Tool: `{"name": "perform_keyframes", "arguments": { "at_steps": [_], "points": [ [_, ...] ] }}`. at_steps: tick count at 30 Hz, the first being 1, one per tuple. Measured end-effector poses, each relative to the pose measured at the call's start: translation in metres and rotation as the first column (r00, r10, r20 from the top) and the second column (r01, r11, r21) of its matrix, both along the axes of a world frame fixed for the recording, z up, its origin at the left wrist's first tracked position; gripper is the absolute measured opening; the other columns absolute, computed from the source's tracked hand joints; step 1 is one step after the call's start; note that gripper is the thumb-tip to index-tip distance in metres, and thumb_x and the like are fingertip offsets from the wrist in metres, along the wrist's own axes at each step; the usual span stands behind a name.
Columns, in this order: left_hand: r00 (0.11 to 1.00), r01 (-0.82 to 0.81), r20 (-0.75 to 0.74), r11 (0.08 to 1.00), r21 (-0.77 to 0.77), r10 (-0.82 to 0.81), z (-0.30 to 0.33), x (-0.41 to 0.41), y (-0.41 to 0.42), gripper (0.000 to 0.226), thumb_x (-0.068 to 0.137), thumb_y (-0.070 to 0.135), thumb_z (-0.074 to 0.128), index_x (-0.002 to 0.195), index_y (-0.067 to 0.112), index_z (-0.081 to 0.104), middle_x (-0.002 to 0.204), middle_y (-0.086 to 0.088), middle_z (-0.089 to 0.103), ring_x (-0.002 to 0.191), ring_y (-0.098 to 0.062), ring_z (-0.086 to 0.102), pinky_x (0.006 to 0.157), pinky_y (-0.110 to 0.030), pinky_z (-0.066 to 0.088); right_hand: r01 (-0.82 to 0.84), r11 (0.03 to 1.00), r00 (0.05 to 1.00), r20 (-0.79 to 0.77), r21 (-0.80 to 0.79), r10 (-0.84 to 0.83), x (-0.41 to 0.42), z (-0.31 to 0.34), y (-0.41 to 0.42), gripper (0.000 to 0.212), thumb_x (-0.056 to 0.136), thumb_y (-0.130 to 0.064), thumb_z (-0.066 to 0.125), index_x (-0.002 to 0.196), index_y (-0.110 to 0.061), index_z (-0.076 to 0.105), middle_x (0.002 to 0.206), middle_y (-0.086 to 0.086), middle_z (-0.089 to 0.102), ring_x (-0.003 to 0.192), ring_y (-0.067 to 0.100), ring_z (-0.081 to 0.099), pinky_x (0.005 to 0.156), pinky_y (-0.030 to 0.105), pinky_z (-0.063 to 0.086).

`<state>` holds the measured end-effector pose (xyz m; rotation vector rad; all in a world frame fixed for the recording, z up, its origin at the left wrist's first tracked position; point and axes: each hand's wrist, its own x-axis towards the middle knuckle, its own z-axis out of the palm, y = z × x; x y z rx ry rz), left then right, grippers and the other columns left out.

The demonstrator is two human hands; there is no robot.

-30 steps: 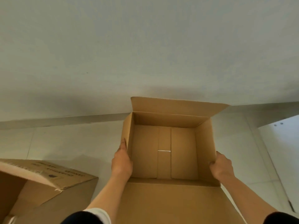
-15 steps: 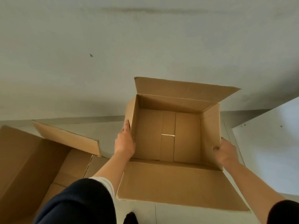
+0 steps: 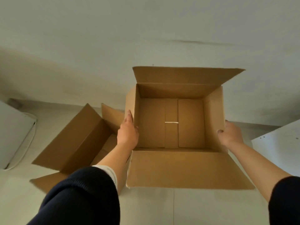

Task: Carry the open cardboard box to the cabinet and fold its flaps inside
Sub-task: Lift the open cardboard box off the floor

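An open brown cardboard box (image 3: 183,169) hangs in front of me above the pale floor, empty inside. Its far flap stands up and its near flap hangs toward me. My left hand (image 3: 128,132) grips the left wall, fingers flat on the outside and thumb at the rim. My right hand (image 3: 230,133) clasps the right wall with the fingertips curled over its edge. The side flaps are not visible.
A second open cardboard box (image 3: 76,140) lies on the floor to the left, flaps spread. A white panel (image 3: 279,146) with small holes juts in at the right. A white object with a cord (image 3: 14,135) sits at the far left. A plain wall (image 3: 146,38) rises ahead.
The held box has come up and nearer to me between the hands. The view has swung right, so the floor box now shows more fully on the left.
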<state>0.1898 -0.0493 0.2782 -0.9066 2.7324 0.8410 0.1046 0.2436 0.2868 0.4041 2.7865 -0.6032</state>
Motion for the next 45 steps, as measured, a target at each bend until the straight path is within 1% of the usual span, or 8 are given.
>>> {"name": "perform_keyframes", "arguments": {
  "at_steps": [4,7,10,19,23,30,37,45],
  "points": [
    [0.994,-0.112,-0.018,0.994,-0.007,0.112,0.012,0.037,-0.058,0.072,0.096,0.015,0.046,0.152,0.019,0.002,0.146,-0.017,0.042,0.121,-0.035,0.053,0.092,-0.044,0.049,-0.127,0.991,0.991,-0.042,0.033,0.128,0.007,0.019,-0.072,0.041,0.093,-0.010,0.048,0.132,0.000,0.042,0.134,0.025,0.051,0.124,0.042,0.046,0.101,0.045,0.040],
    [0.982,-0.185,-0.046,0.983,-0.017,0.184,0.009,0.068,-0.093,0.071,0.097,0.019,0.046,0.152,0.020,0.002,0.144,-0.016,0.041,0.118,-0.035,0.055,0.088,-0.044,0.051,-0.167,0.983,0.982,-0.074,0.080,0.173,0.013,0.026,-0.121,0.035,0.093,-0.012,0.048,0.127,-0.002,0.046,0.126,0.026,0.055,0.117,0.042,0.050,0.095,0.043,0.044],
    [0.959,-0.277,-0.083,0.959,-0.055,0.272,0.004,0.106,-0.126,0.071,0.095,0.024,0.048,0.151,0.026,0.004,0.142,-0.015,0.041,0.115,-0.034,0.057,0.084,-0.046,0.054,-0.233,0.969,0.968,-0.077,0.077,0.239,0.024,0.029,-0.173,0.038,0.094,-0.011,0.046,0.132,-0.005,0.043,0.129,0.025,0.054,0.118,0.042,0.050,0.095,0.042,0.044],
    [0.811,-0.578,-0.062,0.813,0.061,0.581,-0.025,0.182,-0.186,0.071,0.094,0.021,0.050,0.150,0.022,0.007,0.144,-0.014,0.036,0.119,-0.037,0.052,0.089,-0.051,0.049,-0.472,0.881,0.871,-0.143,0.025,0.470,0.035,0.015,-0.302,0.029,0.095,-0.007,0.043,0.123,-0.007,0.050,0.116,0.023,0.060,0.104,0.040,0.057,0.080,0.034,0.044],
    [0.744,-0.664,-0.004,0.739,0.117,0.668,-0.044,0.193,-0.179,0.073,0.091,0.017,0.052,0.150,0.018,0.010,0.146,-0.015,0.032,0.122,-0.038,0.049,0.093,-0.051,0.047,-0.555,0.831,0.824,-0.109,0.036,0.556,0.029,-0.004,-0.319,0.035,0.094,-0.008,0.044,0.129,-0.010,0.047,0.119,0.024,0.060,0.108,0.042,0.056,0.087,0.039,0.046],
    [0.677,-0.730,0.068,0.656,0.190,0.733,-0.059,0.201,-0.144,0.072,0.091,0.014,0.054,0.149,0.015,0.013,0.145,-0.016,0.033,0.123,-0.038,0.049,0.095,-0.049,0.047,-0.634,0.769,0.772,0.009,0.079,0.636,0.016,-0.036,-0.312,0.038,0.094,-0.010,0.045,0.132,-0.014,0.045,0.117,0.024,0.061,0.104,0.041,0.058,0.083,0.038,0.047],
    [0.631,-0.773,0.106,0.612,0.166,0.768,-0.075,0.199,-0.141,0.073,0.091,0.013,0.053,0.150,0.017,0.009,0.147,-0.016,0.031,0.126,-0.038,0.046,0.097,-0.049,0.047,-0.697,0.712,0.717,0.052,0.083,0.696,0.006,-0.061,-0.328,0.040,0.094,-0.011,0.045,0.133,-0.016,0.044,0.116,0.023,0.063,0.103,0.041,0.059,0.080,0.037,0.048],
    [0.615,-0.788,0.159,0.593,0.166,0.773,-0.096,0.201,-0.151,0.072,0.091,0.014,0.055,0.148,0.015,0.013,0.147,-0.018,0.030,0.125,-0.041,0.046,0.100,-0.051,0.044,-0.724,0.686,0.690,0.065,0.076,0.721,0.004,-0.090,-0.350,0.037,0.095,-0.006,0.043,0.131,-0.011,0.046,0.115,0.023,0.063,0.101,0.038,0.059,0.070,0.029,0.037]
  ]
}}
